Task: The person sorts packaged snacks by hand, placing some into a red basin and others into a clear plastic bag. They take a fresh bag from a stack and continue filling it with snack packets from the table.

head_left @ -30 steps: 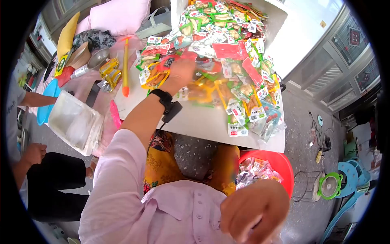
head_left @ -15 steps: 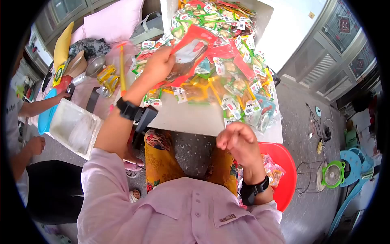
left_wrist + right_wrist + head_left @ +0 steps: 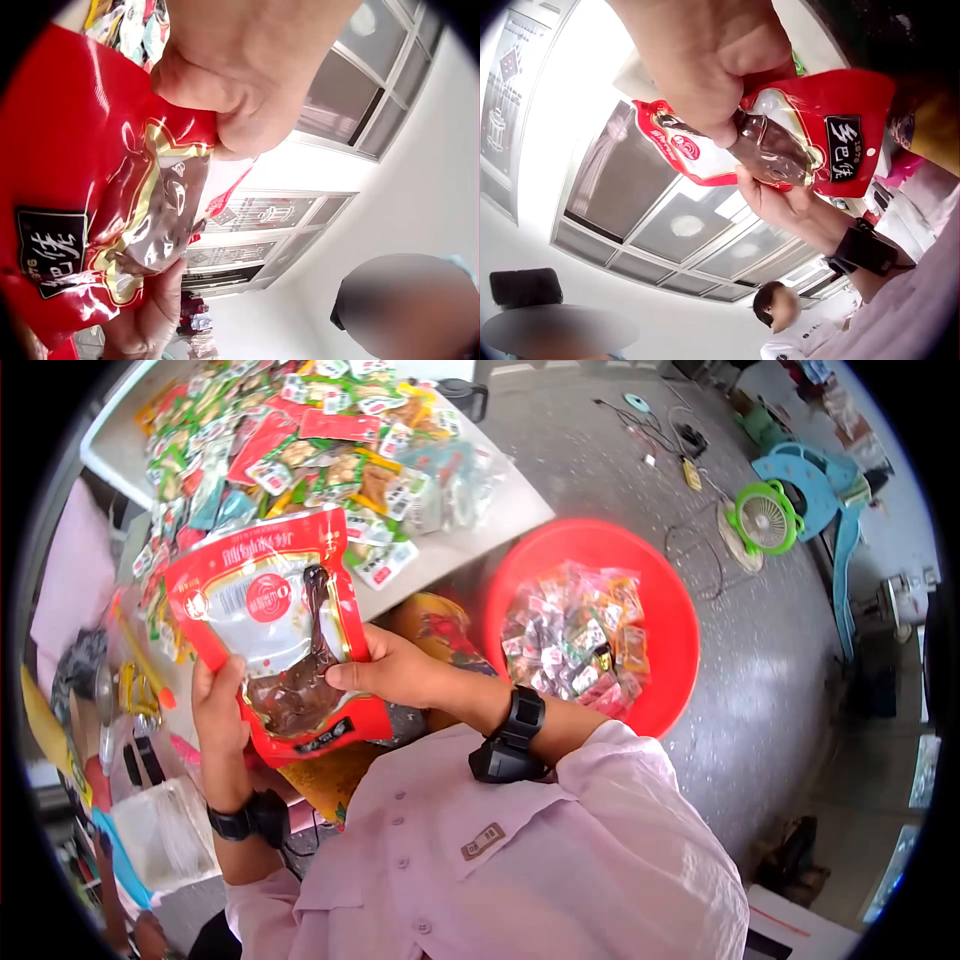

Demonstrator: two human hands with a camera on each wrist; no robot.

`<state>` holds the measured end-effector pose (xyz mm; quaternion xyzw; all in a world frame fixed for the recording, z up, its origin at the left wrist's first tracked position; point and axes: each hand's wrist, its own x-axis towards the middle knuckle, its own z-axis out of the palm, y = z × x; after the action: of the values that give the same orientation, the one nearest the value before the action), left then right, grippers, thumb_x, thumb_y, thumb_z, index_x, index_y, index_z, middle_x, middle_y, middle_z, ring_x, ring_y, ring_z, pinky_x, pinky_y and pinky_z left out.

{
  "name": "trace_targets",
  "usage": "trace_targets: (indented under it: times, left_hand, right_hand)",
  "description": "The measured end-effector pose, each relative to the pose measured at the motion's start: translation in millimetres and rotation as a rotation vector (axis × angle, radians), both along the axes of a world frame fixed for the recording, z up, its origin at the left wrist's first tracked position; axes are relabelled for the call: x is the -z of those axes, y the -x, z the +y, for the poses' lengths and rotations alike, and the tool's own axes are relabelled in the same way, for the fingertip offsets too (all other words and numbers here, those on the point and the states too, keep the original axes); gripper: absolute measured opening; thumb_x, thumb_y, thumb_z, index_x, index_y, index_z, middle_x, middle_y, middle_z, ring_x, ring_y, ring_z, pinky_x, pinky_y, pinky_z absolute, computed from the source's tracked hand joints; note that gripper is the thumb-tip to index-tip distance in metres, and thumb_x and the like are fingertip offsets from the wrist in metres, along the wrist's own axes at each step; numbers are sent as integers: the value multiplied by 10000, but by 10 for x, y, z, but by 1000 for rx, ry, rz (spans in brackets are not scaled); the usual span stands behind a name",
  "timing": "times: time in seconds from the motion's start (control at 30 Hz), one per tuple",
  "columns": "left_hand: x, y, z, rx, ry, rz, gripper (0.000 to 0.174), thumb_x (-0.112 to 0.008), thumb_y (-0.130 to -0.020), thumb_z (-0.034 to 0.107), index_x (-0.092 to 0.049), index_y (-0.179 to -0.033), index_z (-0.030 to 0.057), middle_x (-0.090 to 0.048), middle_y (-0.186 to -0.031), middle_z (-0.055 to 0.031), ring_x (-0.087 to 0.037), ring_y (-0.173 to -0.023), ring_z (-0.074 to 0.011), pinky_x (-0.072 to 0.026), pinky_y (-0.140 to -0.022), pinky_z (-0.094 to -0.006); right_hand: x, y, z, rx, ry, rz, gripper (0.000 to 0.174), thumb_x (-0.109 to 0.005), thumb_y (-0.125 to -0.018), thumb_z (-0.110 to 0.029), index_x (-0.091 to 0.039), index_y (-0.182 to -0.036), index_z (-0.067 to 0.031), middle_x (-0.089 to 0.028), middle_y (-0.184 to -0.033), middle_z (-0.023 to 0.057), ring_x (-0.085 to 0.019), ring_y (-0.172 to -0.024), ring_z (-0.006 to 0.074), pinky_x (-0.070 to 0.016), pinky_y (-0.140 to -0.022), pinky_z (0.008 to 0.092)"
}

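One red pouch (image 3: 272, 628), brown contents (image 3: 285, 702)

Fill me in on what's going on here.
A seated person holds up a red package with both hands, the left hand gripping one side edge and the right hand the other. Dark contents show through its clear window. Beyond it, many colorful packets lie heaped on the table. A red tub beside the table holds more small packets.

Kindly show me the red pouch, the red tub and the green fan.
Red pouch (image 3: 275, 635), head view: its printed front.
Red tub (image 3: 673, 622), head view: its right wall.
Green fan (image 3: 767, 521), head view: its grille.
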<state>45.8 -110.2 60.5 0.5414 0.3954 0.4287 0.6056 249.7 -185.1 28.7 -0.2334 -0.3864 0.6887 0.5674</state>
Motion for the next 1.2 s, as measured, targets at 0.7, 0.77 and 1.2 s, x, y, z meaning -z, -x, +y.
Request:
trace_targets:
  times: [0.7, 0.77, 1.2]
  left_hand:
    - [1289, 434, -225, 113, 424, 380, 296, -475, -806, 191, -437, -1052, 31, -504, -900, -58, -507, -786, -137, -420, -689, -233]
    - [1377, 492, -247, 71, 456, 388, 295, -481, -801, 181, -438, -1045, 23, -509, -892, -63, -514, -794, -149, -423, -695, -241]
    - [1338, 490, -300, 3, 462, 353, 296, -516, -774, 184, -443, -1022, 40, -521, -845, -55, -524, -766, -147, -437, -675, -255]
  right_hand:
    - [1868, -3361, -2564, 1158, 556, -175, 167, -402, -844, -152, -469, -927, -24, -529, -861, 64, -524, -702, 148, -454, -653, 283]
    - [2274, -3422, -2956, 1123, 876, -911, 280, -396, -818, -225, -513, -666, -21, -527, -612, 58, -504, -567, 134, -384, -502, 292]
    - [2932, -3573, -3475, 690, 450, -1912, 170, -516, -652, -145, -560, -792, -59, -532, -678, 162, -511, -638, 329, -407, -564, 420]
